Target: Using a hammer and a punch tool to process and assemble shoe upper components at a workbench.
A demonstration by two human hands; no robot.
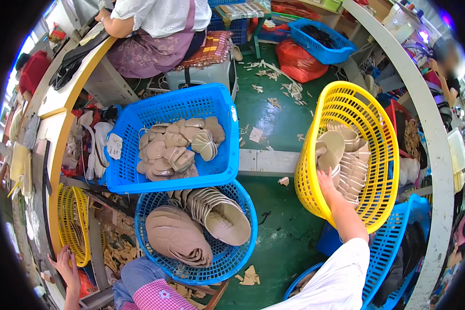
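Observation:
My right hand (326, 182) reaches into the yellow oval basket (392, 170). Its fingers grip a small stack of beige sole-shaped shoe pieces (332, 145), and the stack partly hides them. Beside it in the same basket lie tied bundles of similar pieces (352, 178). At the lower left, my left hand (68, 269) rests by the edge of the workbench (49, 227), fingers apart and holding nothing. Between my arms, a round blue basket (245, 258) holds larger beige shoe pieces (175, 235), some fanned in a stack and others nested in a row.
A blue rectangular basket (225, 129) with rounded beige pieces (165, 147) overlaps the round one. A yellow basket (67, 217) stands beneath the bench. Scraps litter the green floor (274, 248). A seated person (155, 31) works ahead; a red bag (299, 62) lies beyond.

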